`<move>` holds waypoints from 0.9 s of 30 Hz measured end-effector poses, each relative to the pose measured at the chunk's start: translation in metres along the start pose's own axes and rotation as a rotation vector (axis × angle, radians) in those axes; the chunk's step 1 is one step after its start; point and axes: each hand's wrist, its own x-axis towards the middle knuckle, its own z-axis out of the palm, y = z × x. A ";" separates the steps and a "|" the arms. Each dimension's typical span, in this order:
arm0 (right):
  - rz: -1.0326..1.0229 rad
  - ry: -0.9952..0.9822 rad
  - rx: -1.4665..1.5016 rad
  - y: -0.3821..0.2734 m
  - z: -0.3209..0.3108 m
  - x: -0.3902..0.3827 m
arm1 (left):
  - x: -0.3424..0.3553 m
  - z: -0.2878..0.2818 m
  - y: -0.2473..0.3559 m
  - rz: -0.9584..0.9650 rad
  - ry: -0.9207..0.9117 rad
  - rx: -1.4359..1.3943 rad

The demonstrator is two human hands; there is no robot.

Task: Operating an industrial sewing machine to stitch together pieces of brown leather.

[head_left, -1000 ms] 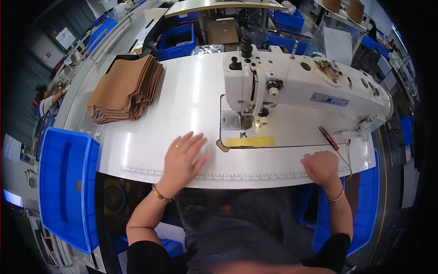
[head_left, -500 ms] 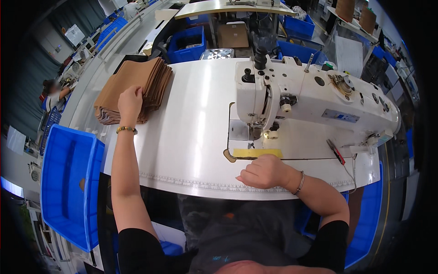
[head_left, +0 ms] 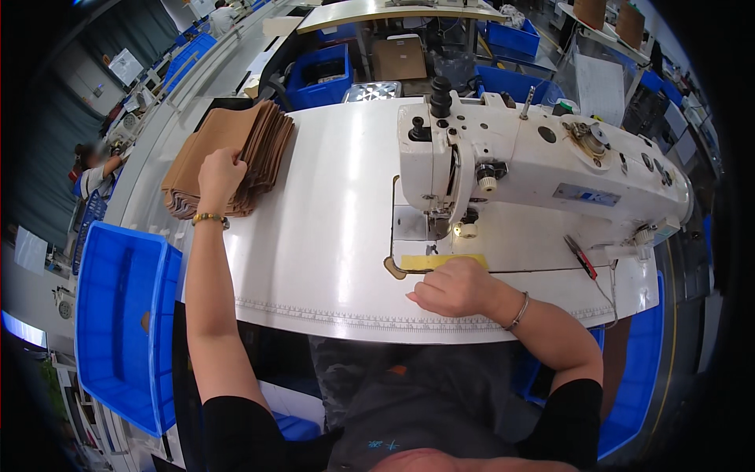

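My left hand (head_left: pixel 222 173) rests closed on a stack of folded brown pieces (head_left: pixel 212 134) at the left of the white table (head_left: pixel 322 228); whether its fingertips grip the top piece is hidden. My right hand (head_left: pixel 450 287) is curled, thumb toward the left, at the table's front, just below a yellow strip (head_left: pixel 421 259) on the bed of a white sewing machine (head_left: pixel 550 169); what its fingers may hold is hidden. The needle and presser area (head_left: pixel 438 224) sits beyond this hand. Red-handled snips (head_left: pixel 580 258) lie to its right.
An empty-looking blue bin (head_left: pixel 118 315) stands left of the table, another (head_left: pixel 641 370) under its right end. A ruler strip (head_left: pixel 346 318) runs along the front edge. A co-worker (head_left: pixel 98 177) works at far left. Blue crates (head_left: pixel 311 79) and another table (head_left: pixel 393 14) are behind.
Since a second ago my left hand has moved up and left onto the brown stack, its fingers closing. My right hand has moved left to the front of the needle area, still curled.
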 end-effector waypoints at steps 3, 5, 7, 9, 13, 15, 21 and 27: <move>0.000 -0.007 0.008 0.001 0.000 0.000 | -0.003 0.003 -0.001 0.013 0.056 0.009; 0.009 -0.023 0.019 0.000 0.001 0.000 | -0.005 0.006 -0.005 0.024 0.153 0.010; 0.010 -0.020 0.021 0.000 0.001 -0.001 | -0.009 0.008 -0.009 -0.005 0.163 -0.001; 0.014 -0.017 0.019 0.001 0.002 -0.002 | -0.009 0.010 -0.010 -0.030 0.174 -0.016; 0.031 -0.023 0.021 0.001 0.002 -0.005 | -0.002 0.026 -0.017 -0.053 0.211 -0.013; 0.012 -0.021 0.030 0.000 0.003 -0.001 | 0.008 0.030 -0.057 -0.057 0.285 -0.027; 0.014 -0.028 0.011 -0.001 0.000 -0.001 | 0.022 -0.054 -0.061 -0.077 0.677 -0.676; 0.030 0.003 -0.028 -0.003 -0.005 -0.003 | -0.079 -0.116 0.083 0.436 0.467 -0.135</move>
